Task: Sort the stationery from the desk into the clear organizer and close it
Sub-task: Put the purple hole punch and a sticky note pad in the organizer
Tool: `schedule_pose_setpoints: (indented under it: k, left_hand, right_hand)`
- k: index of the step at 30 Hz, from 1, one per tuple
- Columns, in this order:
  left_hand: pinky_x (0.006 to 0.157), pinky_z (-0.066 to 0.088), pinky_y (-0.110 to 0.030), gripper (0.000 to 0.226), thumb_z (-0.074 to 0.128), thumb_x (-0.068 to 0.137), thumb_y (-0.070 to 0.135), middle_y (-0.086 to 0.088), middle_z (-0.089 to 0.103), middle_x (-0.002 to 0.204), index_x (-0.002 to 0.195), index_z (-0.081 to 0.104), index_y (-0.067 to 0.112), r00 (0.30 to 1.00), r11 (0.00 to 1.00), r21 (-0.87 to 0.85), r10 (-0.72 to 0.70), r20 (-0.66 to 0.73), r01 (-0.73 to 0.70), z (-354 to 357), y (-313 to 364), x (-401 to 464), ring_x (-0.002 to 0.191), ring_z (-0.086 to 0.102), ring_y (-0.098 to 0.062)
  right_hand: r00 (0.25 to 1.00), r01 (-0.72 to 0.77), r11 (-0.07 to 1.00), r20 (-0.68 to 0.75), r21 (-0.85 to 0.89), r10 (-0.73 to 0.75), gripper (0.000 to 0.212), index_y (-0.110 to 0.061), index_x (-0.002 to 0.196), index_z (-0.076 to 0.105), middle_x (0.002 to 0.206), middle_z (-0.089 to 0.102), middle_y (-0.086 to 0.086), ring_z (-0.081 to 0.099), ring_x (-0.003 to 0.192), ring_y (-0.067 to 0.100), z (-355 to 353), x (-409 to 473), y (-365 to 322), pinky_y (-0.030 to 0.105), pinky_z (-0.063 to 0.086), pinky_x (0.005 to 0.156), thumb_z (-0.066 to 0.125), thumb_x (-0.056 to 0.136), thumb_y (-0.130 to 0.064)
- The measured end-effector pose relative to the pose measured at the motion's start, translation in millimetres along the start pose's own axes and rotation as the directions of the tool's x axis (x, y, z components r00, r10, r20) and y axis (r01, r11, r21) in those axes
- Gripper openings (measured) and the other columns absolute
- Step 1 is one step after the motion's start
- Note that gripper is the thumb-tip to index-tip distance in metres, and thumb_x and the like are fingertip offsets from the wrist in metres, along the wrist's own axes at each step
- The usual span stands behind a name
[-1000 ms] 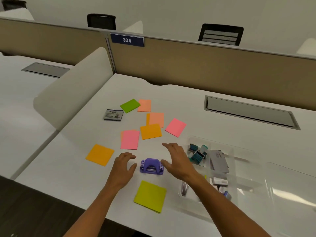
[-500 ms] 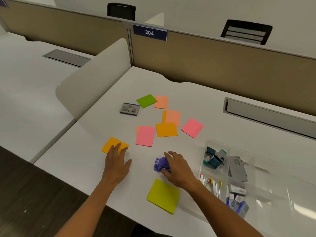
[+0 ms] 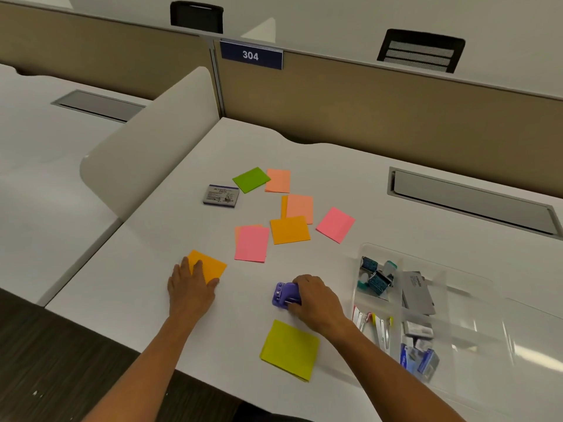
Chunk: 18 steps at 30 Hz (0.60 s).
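While we lean over the surface (image 3: pixel 146 269):
Left hand (image 3: pixel 190 286): our fingers flat on the orange sticky note (image 3: pixel 210 266).
Right hand (image 3: pixel 316 301): our fingers curled round the purple hole punch (image 3: pixel 283 293).

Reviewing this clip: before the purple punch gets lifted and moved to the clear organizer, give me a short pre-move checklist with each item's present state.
1. Right hand has a grip on the purple punch: ok, fingers wrap its right side, though it sits on the desk.
2. Clear organizer open to receive: ok, its lid lies open to the right.
3. Free space inside for the punch: cannot tell, the near compartments hold clips and boxes.
4. Path from punch to organizer clear: ok, bare desk between.
5. Left hand out of the way: ok, it rests flat on the orange note.
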<state>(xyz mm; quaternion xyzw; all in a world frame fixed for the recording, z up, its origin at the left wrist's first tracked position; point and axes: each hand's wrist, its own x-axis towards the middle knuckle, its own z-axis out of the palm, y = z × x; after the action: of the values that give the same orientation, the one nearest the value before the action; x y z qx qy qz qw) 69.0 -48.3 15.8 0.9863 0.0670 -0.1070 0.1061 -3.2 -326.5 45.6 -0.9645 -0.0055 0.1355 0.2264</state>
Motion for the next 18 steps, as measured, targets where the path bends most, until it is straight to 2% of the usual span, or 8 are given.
schedule_pose_setpoints:
  k: [3, 7, 10, 12, 15, 18]
  left_hand:
    - [0.103, 0.035, -0.05, 0.07, 0.066, 0.083, 0.048, -0.017, 0.019, 0.154, 0.139, 0.04, 0.014, 0.999, 0.997, -0.07, -0.032, 0.017, 0.033, -9, 4, 0, 0.135, 0.023, -0.041]
    - [0.092, 0.042, -0.046, 0.1, 0.082, 0.063, 0.053, -0.016, 0.028, 0.143, 0.142, 0.031, 0.018, 0.984, 0.978, -0.13, -0.15, 0.096, 0.162, -20, 11, 0, 0.121, 0.032, -0.042]
    - [0.091, 0.043, -0.047, 0.11, 0.085, 0.062, 0.05, -0.021, 0.036, 0.134, 0.146, 0.022, 0.015, 0.981, 0.979, -0.097, -0.173, 0.09, 0.182, -22, 19, -2, 0.119, 0.037, -0.043]
    - [0.092, 0.042, -0.048, 0.104, 0.083, 0.069, 0.042, -0.022, 0.044, 0.133, 0.147, 0.022, 0.012, 0.982, 0.973, -0.138, -0.174, 0.078, 0.183, -20, 23, -3, 0.12, 0.039, -0.043]
    - [0.094, 0.044, -0.049, 0.078, 0.077, 0.078, 0.029, -0.022, 0.054, 0.129, 0.14, 0.036, 0.007, 0.988, 0.949, -0.275, -0.146, 0.05, 0.155, -15, 28, -6, 0.12, 0.046, -0.044]
    - [0.092, 0.045, -0.046, 0.056, 0.071, 0.084, 0.025, -0.024, 0.058, 0.126, 0.13, 0.05, 0.001, 0.994, 0.923, -0.37, -0.099, 0.046, 0.109, -16, 43, -12, 0.115, 0.053, -0.043]
  right_hand:
    - [1.0, -0.003, 1.0, -0.013, -0.03, 0.003, 0.049, -0.021, 0.125, 0.049, 0.121, 0.058, 0.001, 0.053, 0.106, 0.017, -1, -3, 1, 0.028, 0.046, 0.085, 0.07, 0.085, -0.04]
    - [0.999, -0.03, 1.0, -0.036, 0.002, 0.03, 0.049, -0.02, 0.124, 0.049, 0.118, 0.061, 0.003, 0.056, 0.102, 0.018, -6, -8, 4, 0.032, 0.051, 0.086, 0.069, 0.085, -0.041]
    - [0.997, -0.038, 0.998, -0.063, 0.046, 0.041, 0.048, -0.02, 0.124, 0.049, 0.117, 0.061, 0.002, 0.055, 0.1, 0.017, -12, -15, 9, 0.028, 0.048, 0.083, 0.068, 0.086, -0.04]
    - [0.994, -0.047, 0.993, -0.097, 0.105, 0.058, 0.047, -0.02, 0.123, 0.05, 0.116, 0.061, 0.001, 0.055, 0.098, 0.016, -19, -22, 12, 0.029, 0.049, 0.08, 0.07, 0.084, -0.039]
    - [0.985, -0.057, 0.956, -0.143, 0.289, 0.101, 0.043, -0.023, 0.116, 0.052, 0.108, 0.063, -0.003, 0.057, 0.089, 0.012, -32, -31, 17, 0.029, 0.052, 0.075, 0.072, 0.082, -0.04]
    - [0.967, -0.06, 0.883, -0.193, 0.465, 0.167, 0.042, -0.024, 0.114, 0.052, 0.099, 0.06, -0.01, 0.058, 0.081, 0.007, -49, -41, 18, 0.019, 0.05, 0.067, 0.074, 0.082, -0.039]
